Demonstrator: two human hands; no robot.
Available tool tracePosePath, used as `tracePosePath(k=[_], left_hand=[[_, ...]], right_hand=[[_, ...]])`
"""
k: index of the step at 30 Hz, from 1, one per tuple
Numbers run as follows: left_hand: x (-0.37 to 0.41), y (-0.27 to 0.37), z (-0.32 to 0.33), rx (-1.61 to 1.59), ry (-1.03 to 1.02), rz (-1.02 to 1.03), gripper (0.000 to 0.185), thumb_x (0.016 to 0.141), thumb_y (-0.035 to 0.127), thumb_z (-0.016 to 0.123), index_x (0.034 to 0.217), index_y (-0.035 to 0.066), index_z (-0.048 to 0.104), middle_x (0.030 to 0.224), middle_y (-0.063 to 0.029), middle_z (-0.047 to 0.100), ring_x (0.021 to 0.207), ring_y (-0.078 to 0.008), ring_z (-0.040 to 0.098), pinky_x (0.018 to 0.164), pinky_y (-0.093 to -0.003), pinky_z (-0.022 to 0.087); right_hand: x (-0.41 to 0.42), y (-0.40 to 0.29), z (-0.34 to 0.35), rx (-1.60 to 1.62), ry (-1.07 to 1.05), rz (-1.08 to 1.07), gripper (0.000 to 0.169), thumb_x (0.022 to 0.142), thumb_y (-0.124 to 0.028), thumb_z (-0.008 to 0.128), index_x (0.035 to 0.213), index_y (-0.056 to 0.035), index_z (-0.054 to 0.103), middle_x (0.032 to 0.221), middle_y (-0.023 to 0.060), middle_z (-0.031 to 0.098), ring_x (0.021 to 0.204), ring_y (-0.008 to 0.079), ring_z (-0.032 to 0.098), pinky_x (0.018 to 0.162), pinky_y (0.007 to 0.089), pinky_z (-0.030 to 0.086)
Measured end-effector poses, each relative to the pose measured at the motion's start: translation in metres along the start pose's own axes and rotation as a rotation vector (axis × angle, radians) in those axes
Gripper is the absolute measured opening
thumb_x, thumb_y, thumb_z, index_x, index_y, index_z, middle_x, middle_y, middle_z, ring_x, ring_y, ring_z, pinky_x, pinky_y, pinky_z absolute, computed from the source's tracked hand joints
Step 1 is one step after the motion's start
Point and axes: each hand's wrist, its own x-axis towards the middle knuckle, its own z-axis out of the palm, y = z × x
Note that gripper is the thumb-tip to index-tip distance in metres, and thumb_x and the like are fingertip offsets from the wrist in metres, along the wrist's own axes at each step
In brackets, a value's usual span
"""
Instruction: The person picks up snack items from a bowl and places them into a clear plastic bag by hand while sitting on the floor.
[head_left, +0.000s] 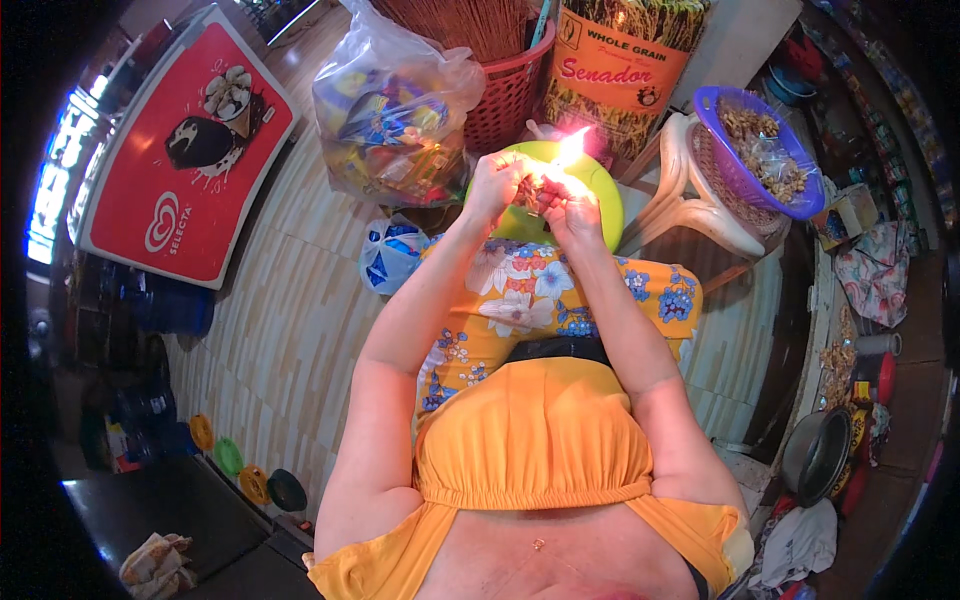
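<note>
My left hand (493, 186) and my right hand (576, 208) meet over a lime-green round plastic surface (606, 180). Pinched between the fingertips of both is a small clear plastic packet (531, 196) with something brownish in it; the fingers partly cover it. Just beyond my right fingers burns a bright open flame (573, 147), whose glare hides its base. To the right, a purple plastic basket (712, 142) holds brown, lumpy dried pieces (780, 176), some in clear plastic.
The basket rests on a pale plastic stool (675, 195). A clear bag of colourful packets (397, 127), a red slatted basket (504, 105) of broom bristles and a Senador rice sack (619, 82) stand ahead. A red Selecta freezer (187, 150) is left, a metal pot (817, 457) right.
</note>
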Motion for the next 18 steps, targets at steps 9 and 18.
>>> tracePosePath(k=[9, 18], left_hand=[[0.006, 0.0, 0.001, -0.001, -0.05, 0.045, 0.017, 0.08, 0.01, 0.049, 0.079, 0.0, 0.063, 0.069, -0.0033, 0.059, 0.058, -0.0086, 0.053, 0.052, -0.0217, 0.044], [0.009, -0.002, 0.006, 0.002, -0.061, 0.037, 0.016, 0.078, 0.01, 0.05, 0.077, -0.001, 0.062, 0.068, -0.0042, 0.059, 0.059, -0.009, 0.054, 0.051, -0.0225, 0.043]], right_hand=[[0.001, -0.003, -0.002, 0.048, 0.049, 0.051, 0.013, 0.078, -0.011, 0.056, 0.087, -0.0026, 0.057, 0.073, 0.0074, 0.061, 0.059, 0.0148, 0.056, 0.059, 0.029, 0.048], [0.001, -0.008, -0.004, 0.043, 0.067, 0.053, 0.009, 0.076, -0.01, 0.058, 0.082, -0.0035, 0.058, 0.07, 0.0053, 0.059, 0.057, 0.0129, 0.053, 0.057, 0.0257, 0.046]])
